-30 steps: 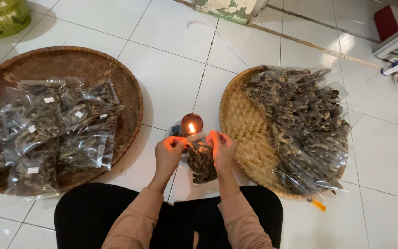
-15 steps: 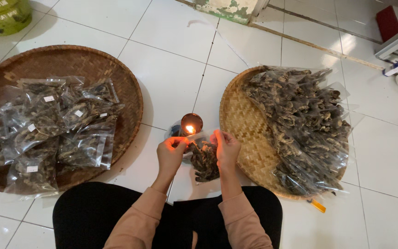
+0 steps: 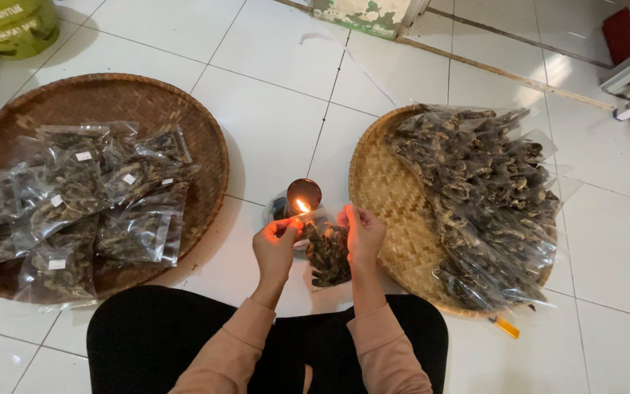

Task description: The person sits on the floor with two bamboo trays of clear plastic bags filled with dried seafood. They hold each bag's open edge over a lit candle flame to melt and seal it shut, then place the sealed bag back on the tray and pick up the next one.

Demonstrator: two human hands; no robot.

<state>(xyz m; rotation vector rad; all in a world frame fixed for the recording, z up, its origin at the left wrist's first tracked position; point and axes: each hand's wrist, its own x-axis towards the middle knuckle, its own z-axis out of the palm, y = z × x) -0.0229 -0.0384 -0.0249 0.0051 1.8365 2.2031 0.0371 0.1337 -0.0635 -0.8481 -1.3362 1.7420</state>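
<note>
Clear bag [image 3: 327, 252] of dark dried pieces is gripped at its top corners by the left hand [image 3: 275, 248] and right hand [image 3: 362, 233], its top edge held at the candle flame [image 3: 302, 206], long axis hanging toward the lap. Bare floor tiles [image 3: 278, 124] lie beyond. White-labelled bags fill the brown tray [image 3: 184, 109] on the left; unlabelled bags are piled on the pale tray [image 3: 380, 190] on the right.

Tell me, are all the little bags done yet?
Not yet. A pile of bags with small white labels lies on the dark tray: those look done. The left hand and right hand hold one bag with its top edge at a candle flame. Many more bags wait on the light tray.
</note>
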